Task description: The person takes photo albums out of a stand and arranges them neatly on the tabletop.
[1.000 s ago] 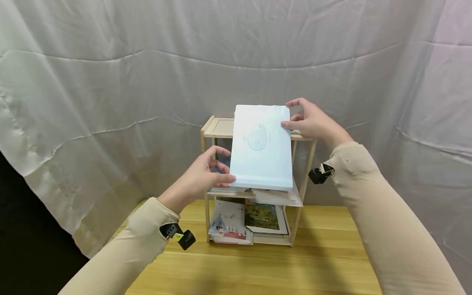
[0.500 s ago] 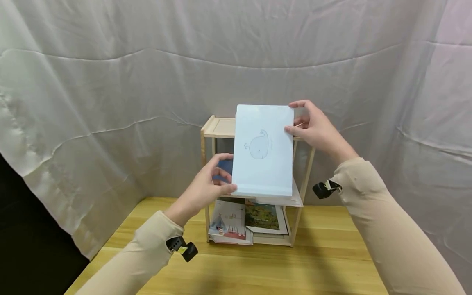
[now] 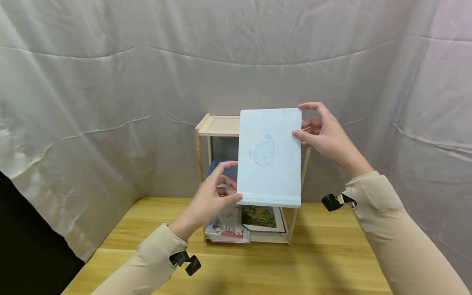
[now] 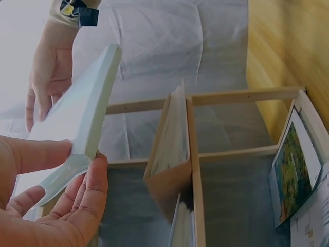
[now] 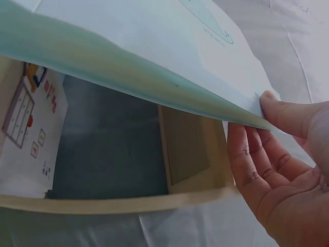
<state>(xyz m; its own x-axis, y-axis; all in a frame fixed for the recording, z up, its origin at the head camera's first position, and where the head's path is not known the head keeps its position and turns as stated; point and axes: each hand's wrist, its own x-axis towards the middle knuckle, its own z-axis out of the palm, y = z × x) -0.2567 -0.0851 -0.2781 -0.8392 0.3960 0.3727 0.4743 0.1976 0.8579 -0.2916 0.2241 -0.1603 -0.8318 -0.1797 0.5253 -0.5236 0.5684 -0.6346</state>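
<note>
A pale blue-white book [image 3: 271, 180] with a whale drawing on its cover is held up in front of a small wooden shelf [image 3: 223, 127]. My left hand [image 3: 206, 200] pinches its lower left corner, thumb on the cover and fingers behind. At the upper right edge my right hand [image 3: 328, 133] pinches it, the thumb on the front. The left wrist view shows the book's long edge [image 4: 100, 100] with the thumb and fingers at its corner. In the right wrist view the page edges [image 5: 154, 85] slant over the shelf. The book hides much of the shelf's middle.
On the lower board lie a white illustrated book [image 3: 226, 229] and a book with a green-and-yellow picture [image 3: 259, 217]. Something blue [image 3: 219, 166] sits on the middle level. A brown-covered book [image 4: 167, 180] stands inside. Below is a wooden table [image 3: 332, 241]; grey curtains [image 3: 147, 90] hang behind.
Both hands have brought the book lower, slightly right and closer to me; it looks larger now and covers more of the middle board. The grip at both edges stays similar.
</note>
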